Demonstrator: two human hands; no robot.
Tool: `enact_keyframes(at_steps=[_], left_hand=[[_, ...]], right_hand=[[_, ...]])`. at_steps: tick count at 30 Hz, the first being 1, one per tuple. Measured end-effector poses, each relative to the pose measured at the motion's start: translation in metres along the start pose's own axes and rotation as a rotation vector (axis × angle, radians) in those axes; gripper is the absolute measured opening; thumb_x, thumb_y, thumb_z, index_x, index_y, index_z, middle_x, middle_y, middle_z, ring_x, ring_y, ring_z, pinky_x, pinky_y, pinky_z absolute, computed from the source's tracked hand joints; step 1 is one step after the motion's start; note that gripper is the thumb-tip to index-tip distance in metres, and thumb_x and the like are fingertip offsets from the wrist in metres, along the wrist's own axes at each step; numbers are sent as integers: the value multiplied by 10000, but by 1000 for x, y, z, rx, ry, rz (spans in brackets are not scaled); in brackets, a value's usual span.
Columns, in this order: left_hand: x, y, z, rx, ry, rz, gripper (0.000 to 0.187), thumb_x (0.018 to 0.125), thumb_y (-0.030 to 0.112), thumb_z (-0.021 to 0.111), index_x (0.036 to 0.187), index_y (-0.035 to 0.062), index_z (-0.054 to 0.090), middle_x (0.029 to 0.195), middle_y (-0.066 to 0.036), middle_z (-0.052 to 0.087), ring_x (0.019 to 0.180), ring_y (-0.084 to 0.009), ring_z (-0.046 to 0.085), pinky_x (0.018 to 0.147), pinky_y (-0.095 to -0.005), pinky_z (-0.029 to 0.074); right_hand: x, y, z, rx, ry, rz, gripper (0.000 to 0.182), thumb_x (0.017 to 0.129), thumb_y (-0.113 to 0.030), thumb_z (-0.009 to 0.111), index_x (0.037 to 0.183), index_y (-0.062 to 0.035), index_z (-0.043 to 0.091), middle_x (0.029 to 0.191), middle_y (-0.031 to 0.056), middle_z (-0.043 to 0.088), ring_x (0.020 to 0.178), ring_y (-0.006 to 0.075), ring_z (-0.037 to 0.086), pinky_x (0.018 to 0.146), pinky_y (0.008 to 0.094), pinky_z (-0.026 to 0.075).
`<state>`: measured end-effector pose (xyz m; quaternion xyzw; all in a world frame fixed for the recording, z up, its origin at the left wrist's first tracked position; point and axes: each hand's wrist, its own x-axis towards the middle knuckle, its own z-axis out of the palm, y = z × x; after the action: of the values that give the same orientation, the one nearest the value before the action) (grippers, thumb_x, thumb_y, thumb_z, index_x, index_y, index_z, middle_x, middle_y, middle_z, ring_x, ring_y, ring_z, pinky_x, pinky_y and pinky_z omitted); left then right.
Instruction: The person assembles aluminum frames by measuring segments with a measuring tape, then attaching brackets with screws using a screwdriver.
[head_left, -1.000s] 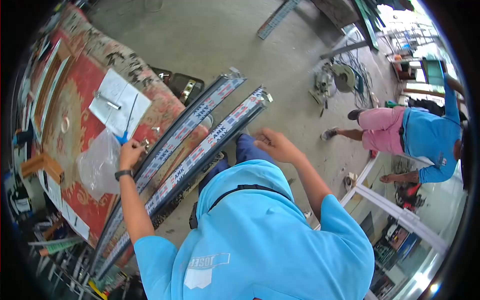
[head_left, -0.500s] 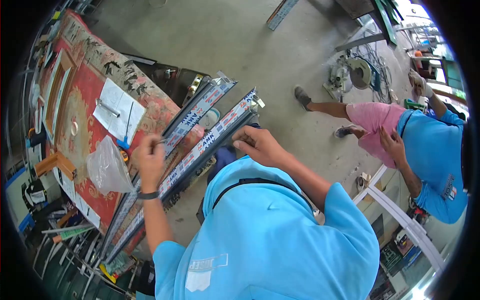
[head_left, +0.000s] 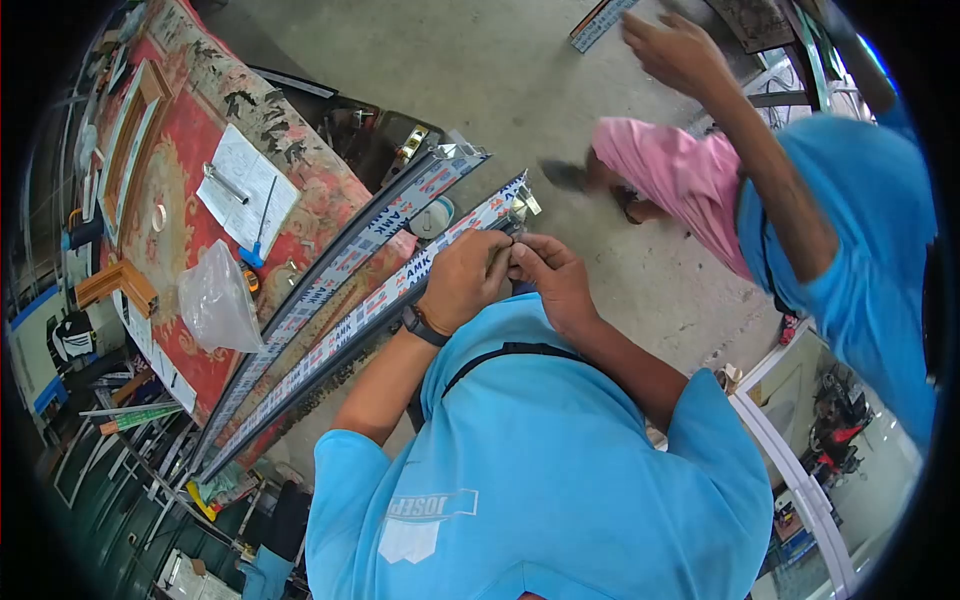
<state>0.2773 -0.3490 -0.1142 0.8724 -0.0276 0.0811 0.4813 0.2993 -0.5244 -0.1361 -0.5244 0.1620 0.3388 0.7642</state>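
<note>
My left hand [head_left: 462,278], with a watch on its wrist, is closed, thumb and fingers pressed together. Its fingertips meet those of my right hand [head_left: 558,283], which is also closed in a pinch. Whatever lies between the fingers is too small or hidden to make out. Both hands are beside the end of the nearer dark metal profile [head_left: 345,338], which carries printed AMK film. A small metal fitting [head_left: 523,203] sticks out of that end. A second film-covered profile [head_left: 350,250] lies alongside, farther from my body.
The table [head_left: 165,255] has a red patterned cover. On it lie a paper [head_left: 235,170] with a metal tube [head_left: 226,184], a screwdriver [head_left: 257,251], a plastic bag [head_left: 215,300] and brown frame corners [head_left: 118,288]. A co-worker in pink shorts [head_left: 660,170] is close on the right.
My left hand has moved right from over the profiles to meet my right hand at the near profile's end. The co-worker has come closer, one arm now stretched toward the top.
</note>
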Motion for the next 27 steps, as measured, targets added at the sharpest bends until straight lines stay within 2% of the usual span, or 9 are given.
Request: enact_keyframes(at_steps=[5,7,10,16,19,22,25,26,27], left_hand=[[-1,-6,-3,-217,20,-139,229,894,-7,762,1104,11,674,951,-116,727,836,-198,736,719,-327,580],[-6,-11,-6,-238,19,-158,214,908,-5,756,1106,7,676,944,-89,728,811,-141,718,689,-293,570],[-12,-12,-11,-608,11,-465,224,901,37,768,1110,8,694,941,-91,751,798,-140,716,712,-286,561],[-11,-30,-6,-661,-10,-506,178,952,134,755,1045,-13,718,909,-65,750,757,-90,670,683,-268,535],[-6,-35,1,-608,-35,-470,209,944,167,759,1057,-6,726,977,-101,729,850,-165,694,741,-321,554],[-2,-49,-7,-44,-4,-116,422,870,225,814,1208,11,678,1170,-153,659,1059,-303,655,893,-422,536],[-8,-66,-14,187,-109,-57,691,788,235,863,1379,37,564,1361,-198,558,1188,-406,565,1011,-486,481],[-17,-80,-7,185,-190,-97,859,746,256,889,1463,53,462,1422,-191,515,1247,-421,534,1051,-504,457],[-20,-84,-5,195,-229,-124,855,745,250,888,1460,50,463,1416,-192,520,1253,-423,533,1053,-502,458]], right_hand=[[5,-7,2,-326,-28,-74,231,1058,-155,632,1214,11,673,1071,76,732,925,133,685,848,292,574],[10,-1,5,-314,-29,-126,216,1055,-155,628,1184,14,667,993,45,707,864,99,643,770,269,535],[11,3,9,-347,-53,-201,198,1060,-151,614,1167,12,647,936,23,679,818,78,607,718,256,504],[3,-6,27,-212,-35,-96,192,1052,-125,626,1178,21,632,958,38,700,845,89,635,738,255,522],[9,-2,20,-172,84,-67,203,1030,-117,657,1163,37,653,963,54,724,822,100,659,727,257,545],[29,-6,-11,-406,219,-128,229,1004,-123,694,1141,58,673,941,66,738,774,109,668,698,260,559],[50,-19,-18,-512,266,-119,254,982,-122,720,1127,82,675,916,88,745,741,120,670,680,266,564],[56,-17,-20,-507,247,-98,260,985,-124,722,1133,84,670,929,100,750,742,125,673,688,271,568],[61,-14,-21,-501,226,-77,266,989,-125,724,1139,87,665,942,112,754,743,131,676,696,275,573]])
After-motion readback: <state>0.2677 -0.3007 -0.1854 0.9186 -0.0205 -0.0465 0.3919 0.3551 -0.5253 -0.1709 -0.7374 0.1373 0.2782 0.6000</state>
